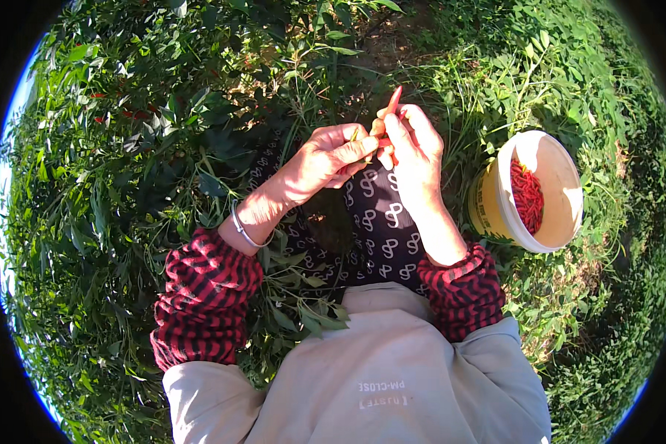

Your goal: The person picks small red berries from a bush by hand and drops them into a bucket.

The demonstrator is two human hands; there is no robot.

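Both hands meet in front of me, near the top middle of the head view. My right hand (416, 139) grips red chili peppers, one (394, 100) pointing up past its fingertips. My left hand (336, 155), with a silver bangle on the wrist, pinches something small with green stems, partly hidden by its thumb and fingers. The fingertips of the two hands touch or nearly touch. To the right, a pale yellow plastic bucket (485, 202) leans with its mouth tilted towards me, and a heap of red chili peppers (526, 197) lies inside.
Leafy chili plants (161, 127), with red peppers among the leaves, crowd the left side. A leafy branch (305, 299) hangs over my lap. Green plants (538, 66) grow behind and right of the bucket. My legs in patterned dark trousers (388, 222) are below the hands.
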